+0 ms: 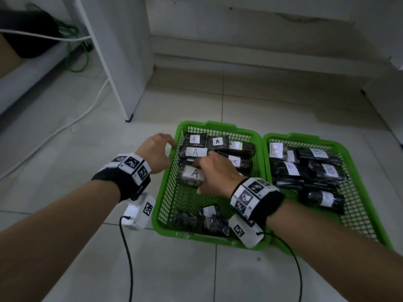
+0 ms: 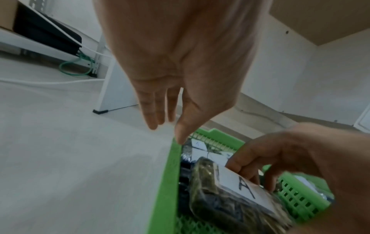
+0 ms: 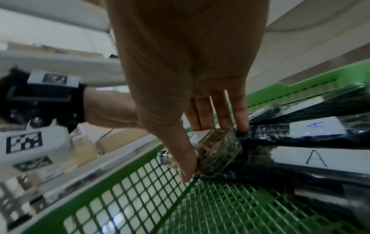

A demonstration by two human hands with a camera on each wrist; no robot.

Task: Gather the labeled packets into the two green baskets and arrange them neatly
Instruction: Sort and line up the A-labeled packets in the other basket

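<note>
- Right hand (image 1: 214, 174) pinches the A packet (image 1: 192, 174), thumb and fingers on its end, inside the left green basket (image 1: 165, 171).
- Left hand (image 1: 158, 152) spread loose, thumb touching that basket's rim.
- We judge: arranging step; next, seat it flush beside the other A packets (image 1: 196, 151).
- Right green basket (image 1: 368, 203) holds the B packets (image 1: 330, 170).

Right hand (image 1: 214, 175) covers part of clear "A"-labelled packet (image 1: 192, 174); label on black packet at front of left green mesh basket (image 1: 162, 205) unreadable (image 1: 210, 211); right wrist view blurred.
</note>
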